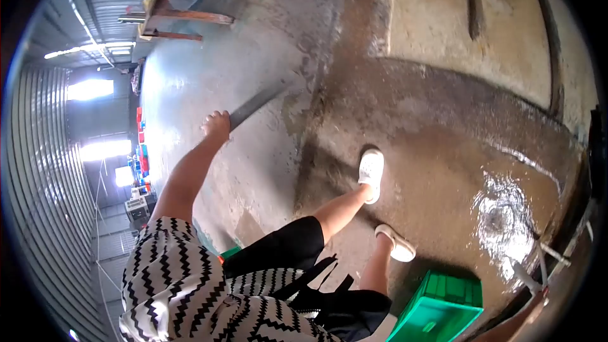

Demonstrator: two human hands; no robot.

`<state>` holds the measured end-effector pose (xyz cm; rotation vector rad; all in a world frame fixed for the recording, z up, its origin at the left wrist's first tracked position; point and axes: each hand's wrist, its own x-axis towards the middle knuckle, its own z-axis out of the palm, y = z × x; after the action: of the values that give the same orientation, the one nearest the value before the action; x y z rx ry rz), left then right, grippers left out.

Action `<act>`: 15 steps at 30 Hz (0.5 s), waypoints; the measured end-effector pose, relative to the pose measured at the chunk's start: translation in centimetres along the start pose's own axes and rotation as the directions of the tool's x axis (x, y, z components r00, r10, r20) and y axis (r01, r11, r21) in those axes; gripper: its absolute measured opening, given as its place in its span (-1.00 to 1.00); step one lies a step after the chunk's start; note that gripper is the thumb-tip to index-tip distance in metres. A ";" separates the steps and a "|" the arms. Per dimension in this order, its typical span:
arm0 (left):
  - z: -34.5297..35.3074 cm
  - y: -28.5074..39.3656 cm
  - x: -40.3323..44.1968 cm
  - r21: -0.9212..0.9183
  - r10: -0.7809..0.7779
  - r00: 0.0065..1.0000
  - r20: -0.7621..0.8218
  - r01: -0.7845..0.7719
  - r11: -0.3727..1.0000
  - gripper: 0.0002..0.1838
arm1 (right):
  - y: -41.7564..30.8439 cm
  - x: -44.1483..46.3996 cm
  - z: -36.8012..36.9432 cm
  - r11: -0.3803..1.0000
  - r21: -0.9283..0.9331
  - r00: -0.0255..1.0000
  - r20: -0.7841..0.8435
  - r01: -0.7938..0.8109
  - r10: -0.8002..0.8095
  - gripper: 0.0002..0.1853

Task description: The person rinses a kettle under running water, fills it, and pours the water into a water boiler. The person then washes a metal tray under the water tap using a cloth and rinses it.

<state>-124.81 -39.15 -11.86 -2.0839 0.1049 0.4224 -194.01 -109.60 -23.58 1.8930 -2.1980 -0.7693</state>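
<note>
My left hand (217, 125) is closed around one end of a long, flat grey strip (258, 102), at the end of my stretched-out arm. The strip's far end is blurred above the wet concrete floor (253, 158); its exact kind is unclear. At the lower right edge, what looks like my right forearm (520, 324) reaches to a pale pipe with a tap (529, 277). The fingers there cannot be made out. Bright water (505, 218) splashes on the floor beside that pipe.
A green plastic crate (437, 307) stands near my feet in white shoes (372, 170). Raised concrete slabs (437, 19) with dark grooves lie at the upper right. A wooden frame (190, 16) stands at the upper left. Red and blue containers (142, 145) line the far side.
</note>
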 end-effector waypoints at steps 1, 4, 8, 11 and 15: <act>-0.2 -0.7 -0.5 0.021 0.030 0.999 -0.013 -0.029 0.999 -0.60 | -0.1 -0.6 0.2 1.000 0.013 1.000 0.007 0.007 -0.007 -0.60; -0.5 -4.2 -1.1 0.012 0.090 0.990 -0.111 -0.090 0.996 -0.58 | 0.4 -2.0 -0.5 0.999 0.023 0.999 0.040 0.026 -0.027 -0.60; -3.9 -8.8 -2.3 -0.169 0.104 0.985 -0.135 -0.126 0.978 -0.50 | 0.4 -6.0 0.0 0.995 0.026 0.989 0.109 0.100 -0.103 -0.60; -4.2 -11.2 -2.2 -0.276 0.110 0.953 -0.281 -0.191 0.942 -0.52 | -0.1 -11.3 2.9 0.966 0.038 0.944 0.206 0.257 -0.260 -0.59; -6.2 -13.0 -1.5 -0.435 0.069 0.863 -0.501 -0.320 0.842 -0.61 | -10.3 -25.7 5.0 0.705 0.646 0.560 0.481 0.293 -0.674 -0.69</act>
<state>-121.52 -37.71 2.19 -2.6829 0.5618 0.0490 -181.95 -84.37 -27.01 3.0178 -2.4056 -1.2846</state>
